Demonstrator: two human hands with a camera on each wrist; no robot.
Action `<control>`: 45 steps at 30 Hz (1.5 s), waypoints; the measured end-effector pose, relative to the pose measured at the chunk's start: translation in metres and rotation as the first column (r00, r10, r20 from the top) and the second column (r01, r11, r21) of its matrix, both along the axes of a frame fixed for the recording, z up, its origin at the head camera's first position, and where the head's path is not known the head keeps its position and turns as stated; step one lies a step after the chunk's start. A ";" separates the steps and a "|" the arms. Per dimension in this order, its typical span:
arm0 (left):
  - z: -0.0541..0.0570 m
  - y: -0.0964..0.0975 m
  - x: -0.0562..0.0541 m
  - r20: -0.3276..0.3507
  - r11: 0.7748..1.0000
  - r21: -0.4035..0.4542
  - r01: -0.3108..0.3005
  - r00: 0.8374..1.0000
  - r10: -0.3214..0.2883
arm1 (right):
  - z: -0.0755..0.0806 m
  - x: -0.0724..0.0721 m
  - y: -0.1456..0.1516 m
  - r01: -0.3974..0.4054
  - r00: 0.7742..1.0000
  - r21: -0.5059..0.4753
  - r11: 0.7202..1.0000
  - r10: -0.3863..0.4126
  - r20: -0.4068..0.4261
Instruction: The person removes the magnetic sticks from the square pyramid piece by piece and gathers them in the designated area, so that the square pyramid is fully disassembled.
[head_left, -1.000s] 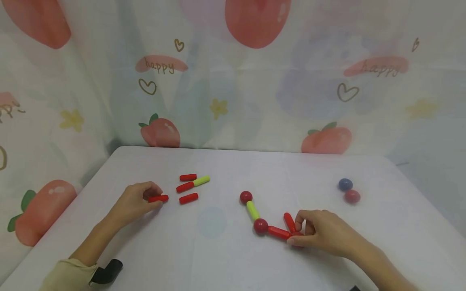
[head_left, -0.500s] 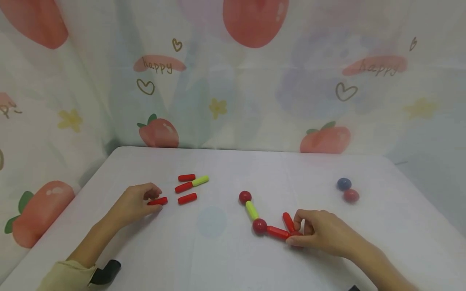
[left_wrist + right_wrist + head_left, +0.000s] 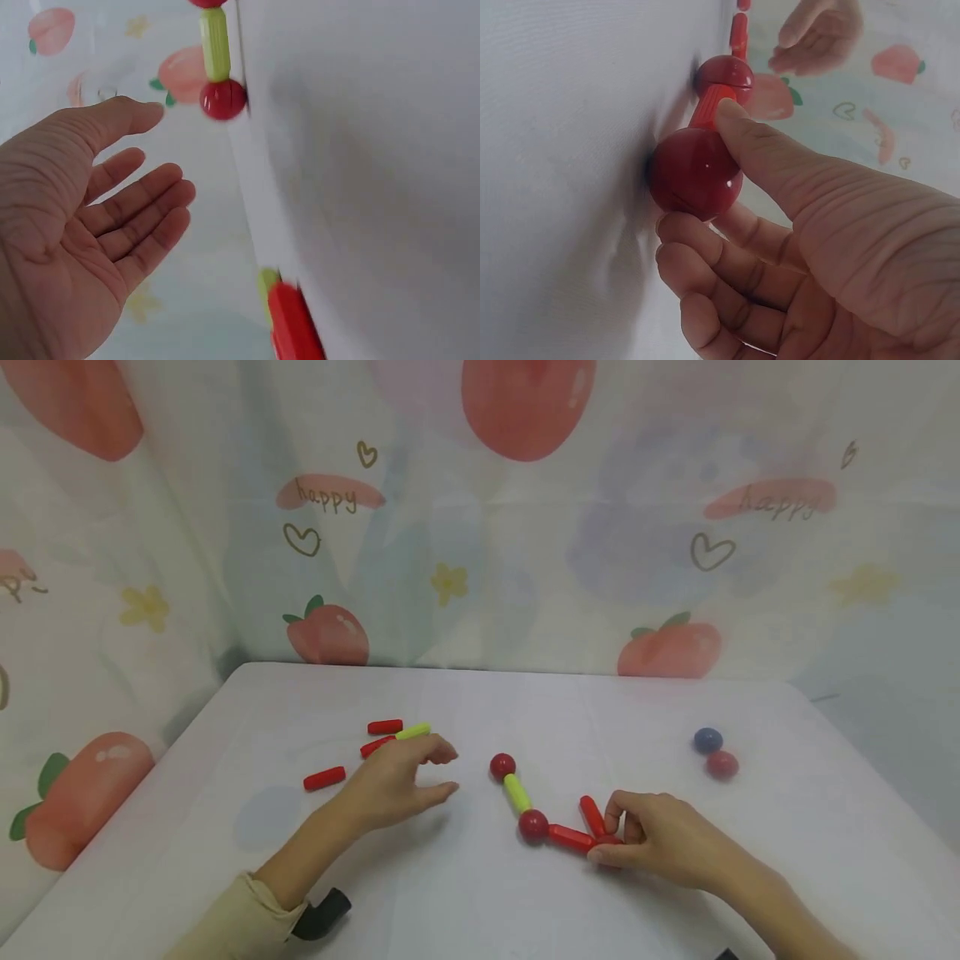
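Observation:
My right hand [image 3: 660, 842] pinches a red ball [image 3: 690, 172] between thumb and fingers, low at the tabletop. From that ball a red stick [image 3: 570, 838] runs to another red ball [image 3: 533, 826]. A yellow-green stick [image 3: 517, 793] links this one to a further red ball [image 3: 502, 767]. A second red stick [image 3: 592, 816] points away from the held ball toward the back. My left hand [image 3: 397, 783] hovers left of the chain, thumb and fingers spread, holding nothing. Left of it a loose red stick [image 3: 324, 778] lies on the table.
Behind the left hand lie a red stick [image 3: 385, 727] and a yellow-green stick [image 3: 412, 731] touching another red one [image 3: 377, 747], partly covered. A blue ball [image 3: 708, 741] and a red ball [image 3: 722, 766] sit at the right. A patterned curtain [image 3: 510, 610] hangs behind the white table [image 3: 465, 910].
My left hand has let go of the red stick, leaving it on the table, and moved right toward the chain, covering another red stick. The right hand keeps its hold.

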State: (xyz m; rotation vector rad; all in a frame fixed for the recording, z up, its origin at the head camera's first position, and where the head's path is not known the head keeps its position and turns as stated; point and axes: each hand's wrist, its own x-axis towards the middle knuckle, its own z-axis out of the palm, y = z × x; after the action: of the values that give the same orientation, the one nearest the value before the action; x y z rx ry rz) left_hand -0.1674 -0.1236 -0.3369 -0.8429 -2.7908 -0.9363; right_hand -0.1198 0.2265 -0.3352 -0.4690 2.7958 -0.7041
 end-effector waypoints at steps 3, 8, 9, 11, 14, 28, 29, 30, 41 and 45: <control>-0.002 0.024 -0.008 0.098 0.998 -0.065 0.022 0.995 -0.016 | 0.000 0.000 0.002 -0.007 1.000 -0.006 1.000 0.007 -0.026; -0.010 0.048 -0.022 0.187 0.984 -0.168 0.052 0.982 -0.020 | -0.001 0.000 0.006 -0.021 0.999 -0.014 1.000 0.021 -0.049; -0.012 0.051 -0.025 0.195 0.981 -0.185 0.061 0.980 -0.024 | 0.000 0.000 0.006 -0.026 0.999 -0.016 1.000 0.025 -0.048; -0.014 0.056 -0.028 0.206 0.977 -0.202 0.075 0.978 -0.033 | 0.000 0.000 0.007 -0.031 0.999 -0.019 0.999 0.030 -0.045; -0.016 0.060 -0.032 0.219 0.978 -0.195 0.077 0.975 -0.034 | 0.000 0.000 0.008 -0.040 0.998 -0.021 0.999 0.039 -0.046; -0.013 0.057 -0.029 0.209 0.979 0.184 0.088 0.970 -0.126 | -0.001 0.000 -0.004 0.009 0.997 0.015 1.000 -0.007 -0.081; -0.013 0.057 -0.028 0.205 0.975 0.206 0.084 0.971 -0.127 | -0.001 0.001 -0.004 0.015 0.997 0.018 1.000 -0.014 -0.079; -0.013 0.057 -0.027 0.201 0.971 0.225 0.081 0.971 -0.127 | -0.002 0.001 -0.005 0.021 0.997 0.020 1.000 -0.019 -0.074; -0.011 0.080 -0.014 0.193 0.875 0.470 0.112 0.955 -0.225 | -0.003 0.000 -0.016 0.035 0.994 0.000 0.999 -0.035 -0.104; -0.013 0.087 -0.008 0.221 0.851 0.516 0.101 0.943 -0.247 | -0.003 -0.001 -0.021 0.039 0.990 0.017 0.999 -0.036 -0.136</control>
State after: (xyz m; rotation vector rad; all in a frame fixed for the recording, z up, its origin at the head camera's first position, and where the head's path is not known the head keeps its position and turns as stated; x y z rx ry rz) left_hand -0.1754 -0.0371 -0.3496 -0.9454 -2.4904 -1.8395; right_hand -0.1206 0.2057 -0.3384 -0.4787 2.9424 -0.6766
